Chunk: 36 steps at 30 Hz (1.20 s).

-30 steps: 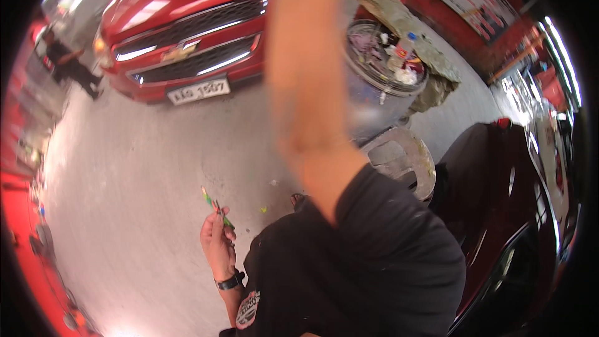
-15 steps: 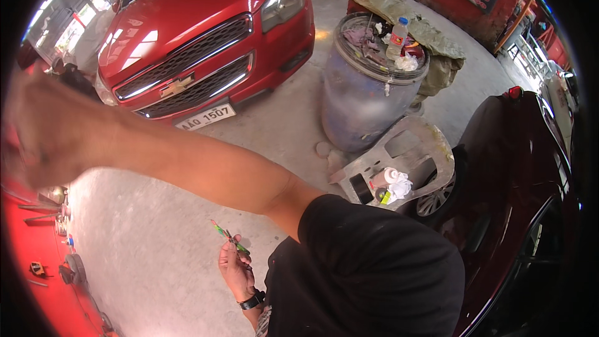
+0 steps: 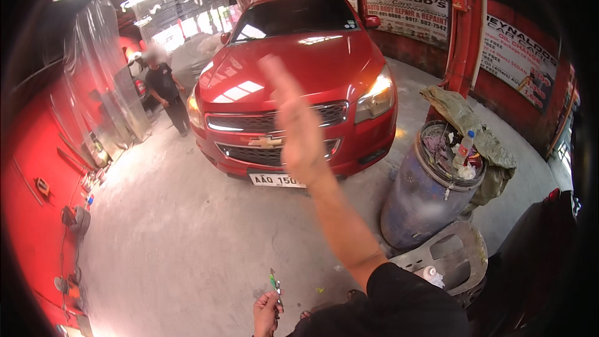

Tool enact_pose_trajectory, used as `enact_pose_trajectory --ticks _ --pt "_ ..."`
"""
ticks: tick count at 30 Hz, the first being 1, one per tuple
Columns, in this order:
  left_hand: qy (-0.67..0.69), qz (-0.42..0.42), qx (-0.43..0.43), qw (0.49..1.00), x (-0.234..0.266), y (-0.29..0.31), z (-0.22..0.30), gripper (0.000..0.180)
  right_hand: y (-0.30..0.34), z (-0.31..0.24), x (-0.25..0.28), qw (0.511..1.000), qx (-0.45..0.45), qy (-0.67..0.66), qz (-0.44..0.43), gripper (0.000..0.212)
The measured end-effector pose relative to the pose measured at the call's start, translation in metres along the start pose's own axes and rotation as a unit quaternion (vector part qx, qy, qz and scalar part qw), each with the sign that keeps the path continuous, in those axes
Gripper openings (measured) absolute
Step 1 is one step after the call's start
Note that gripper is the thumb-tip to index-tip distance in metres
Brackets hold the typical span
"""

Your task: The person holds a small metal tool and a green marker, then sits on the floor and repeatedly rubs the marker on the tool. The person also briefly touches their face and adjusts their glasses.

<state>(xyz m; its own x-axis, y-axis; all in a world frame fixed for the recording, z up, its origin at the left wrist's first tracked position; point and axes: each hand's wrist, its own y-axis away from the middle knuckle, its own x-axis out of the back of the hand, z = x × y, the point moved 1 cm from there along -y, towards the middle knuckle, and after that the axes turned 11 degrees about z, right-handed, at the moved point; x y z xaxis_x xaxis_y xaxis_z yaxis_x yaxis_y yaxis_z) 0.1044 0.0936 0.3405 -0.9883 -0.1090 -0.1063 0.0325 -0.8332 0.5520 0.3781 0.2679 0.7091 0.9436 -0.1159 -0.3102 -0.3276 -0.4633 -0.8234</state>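
Observation:
At the lower middle, my left hand (image 3: 267, 312) is closed on a small green tool (image 3: 274, 282) that stands upright from its fingers; its exact kind is too small to make out. My right arm comes from a black sleeve and reaches up and forward. At its end my right hand (image 3: 298, 128) is raised with the fingers stretched out and holding nothing, blurred by motion. It appears in front of the grille and hood of a red car (image 3: 312, 62), apart from it as far as I can tell.
A blue drum (image 3: 415, 193) with rags and a bottle on top stands to the right, beside a grey plastic chair (image 3: 471, 256). A dark car (image 3: 530, 262) is at the right edge. Another person (image 3: 163, 87) stands far left, near plastic sheeting (image 3: 103, 81) and a red wall.
My right hand has swung from the far left to the middle, in front of the red car. The view has tilted up and turned left. My left hand still grips the green tool.

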Motion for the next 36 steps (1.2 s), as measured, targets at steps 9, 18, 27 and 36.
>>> enact_pose_trajectory --ticks 9,18,27,36 --pt "0.061 0.250 0.006 0.966 0.011 -0.018 -0.131 0.020 -0.036 0.011 0.011 0.992 0.106 0.014 -0.074 0.080" --pt "-0.199 0.399 0.185 0.876 0.079 0.034 -0.292 0.021 -0.065 0.010 0.092 0.976 0.103 0.010 0.194 0.086" --pt "-0.180 0.397 0.072 0.897 0.098 0.019 -0.276 0.021 -0.058 0.013 0.074 0.990 0.061 -0.057 0.114 0.057" --pt "-0.081 0.397 0.117 0.907 0.117 0.057 -0.279 0.019 0.014 -0.003 -0.021 0.993 0.093 -0.027 -0.071 0.052"
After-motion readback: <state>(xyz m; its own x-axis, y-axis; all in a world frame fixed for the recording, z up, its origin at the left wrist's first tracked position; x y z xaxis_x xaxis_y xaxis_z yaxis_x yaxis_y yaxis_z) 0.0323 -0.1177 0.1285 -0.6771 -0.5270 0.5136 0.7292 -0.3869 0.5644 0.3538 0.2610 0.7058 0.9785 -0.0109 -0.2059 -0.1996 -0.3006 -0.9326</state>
